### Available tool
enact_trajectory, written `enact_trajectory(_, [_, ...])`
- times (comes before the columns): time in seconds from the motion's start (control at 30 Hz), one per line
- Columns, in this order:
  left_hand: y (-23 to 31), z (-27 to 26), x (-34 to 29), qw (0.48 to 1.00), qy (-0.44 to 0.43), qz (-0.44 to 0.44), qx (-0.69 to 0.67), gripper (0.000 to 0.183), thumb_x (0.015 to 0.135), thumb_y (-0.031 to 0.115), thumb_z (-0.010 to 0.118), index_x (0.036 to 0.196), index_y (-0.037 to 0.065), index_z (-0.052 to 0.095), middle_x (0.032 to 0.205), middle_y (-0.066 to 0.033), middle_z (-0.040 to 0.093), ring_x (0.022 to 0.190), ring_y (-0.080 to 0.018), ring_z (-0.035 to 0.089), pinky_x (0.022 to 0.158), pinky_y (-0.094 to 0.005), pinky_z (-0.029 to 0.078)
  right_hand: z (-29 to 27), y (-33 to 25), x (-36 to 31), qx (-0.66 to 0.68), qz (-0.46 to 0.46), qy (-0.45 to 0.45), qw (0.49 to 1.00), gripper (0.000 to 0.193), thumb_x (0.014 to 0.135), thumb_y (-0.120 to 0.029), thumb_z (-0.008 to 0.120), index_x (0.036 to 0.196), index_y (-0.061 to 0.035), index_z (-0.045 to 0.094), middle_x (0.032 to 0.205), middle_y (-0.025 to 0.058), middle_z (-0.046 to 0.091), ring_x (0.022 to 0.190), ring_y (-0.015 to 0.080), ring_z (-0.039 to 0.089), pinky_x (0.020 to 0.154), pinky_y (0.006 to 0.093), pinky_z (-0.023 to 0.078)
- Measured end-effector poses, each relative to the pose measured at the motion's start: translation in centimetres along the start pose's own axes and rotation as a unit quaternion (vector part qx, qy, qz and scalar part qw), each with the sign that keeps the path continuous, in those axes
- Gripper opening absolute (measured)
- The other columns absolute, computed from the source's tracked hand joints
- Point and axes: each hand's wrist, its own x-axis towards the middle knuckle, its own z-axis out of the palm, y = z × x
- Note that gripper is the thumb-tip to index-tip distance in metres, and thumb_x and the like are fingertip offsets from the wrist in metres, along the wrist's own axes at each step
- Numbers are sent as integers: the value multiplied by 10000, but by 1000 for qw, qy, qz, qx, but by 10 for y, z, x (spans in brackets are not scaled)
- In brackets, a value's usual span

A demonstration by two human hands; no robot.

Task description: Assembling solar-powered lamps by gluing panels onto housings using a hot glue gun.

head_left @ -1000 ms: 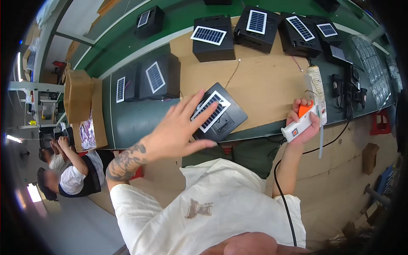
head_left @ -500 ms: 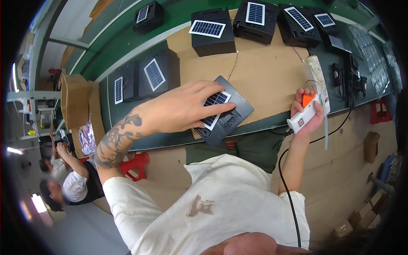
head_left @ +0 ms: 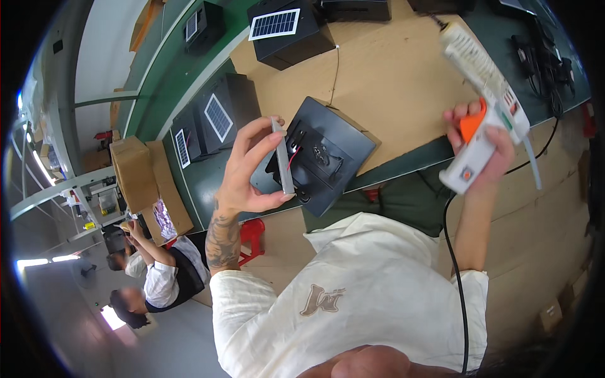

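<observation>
Between the thumb and fingers of my left hand [head_left: 251,165] is a small solar panel [head_left: 283,160], tipped up on edge above a black box [head_left: 337,154]. A thin red wire shows by the panel, over a recess in the box's upper face. The box sits at the near edge of the table, slightly turned. My right hand [head_left: 484,146] is wrapped round a white glue gun [head_left: 469,162] with an orange trigger. The gun is held up to the right of the box, its pale, worn barrel slanting to the far left.
Another black box with a solar panel [head_left: 275,24] stands at the back of the cardboard sheet [head_left: 391,82]. Two more boxes [head_left: 242,94] stand at left. Black cables [head_left: 542,66] lie at right. The gun's cord [head_left: 449,252] hangs past my right arm. Co-workers [head_left: 164,277] sit at far left.
My left hand has lifted the solar panel off the box's face and tilted it upright, baring the recess. My right hand has moved right with the glue gun and turned it.
</observation>
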Motion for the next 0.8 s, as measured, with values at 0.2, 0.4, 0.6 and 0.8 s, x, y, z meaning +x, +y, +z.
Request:
enact_trajectory(0.2, [-16,24,-26,994,108,-1,-5,857,689,273,833,1432,36,478,1421,-276,391,1272,-429,501,985,-477,481,56,-16,-33,-193,116,-171,959,515,666,-151,632,1124,81,597,976,240,665,931,381,667,905,469,529])
enact_trajectory(0.4, [-24,36,-31,984,169,15,-54,859,698,220,836,1451,44,463,1467,-277,340,1315,-442,453,1008,-481,482,99,-20,-43,-273,247,-114,923,516,745,-9,633,1248,84,564,1008,186,683,963,342,672,897,459,539])
enact_trajectory(0.6, [-34,44,-30,975,194,46,-96,860,687,183,859,1442,40,472,1473,-274,336,1335,-445,430,1038,-493,455,115,-13,-30,-377,280,-156,869,425,754,-16,620,1173,49,600,939,135,683,885,280,675,820,427,549])
enact_trajectory(0.8, [-35,43,-32,976,199,44,-70,834,668,206,877,1406,38,526,1454,-259,378,1334,-413,436,1093,-492,376,128,-5,-28,-455,282,-112,838,372,709,-110,654,1044,50,630,867,141,672,775,309,683,720,438,561])
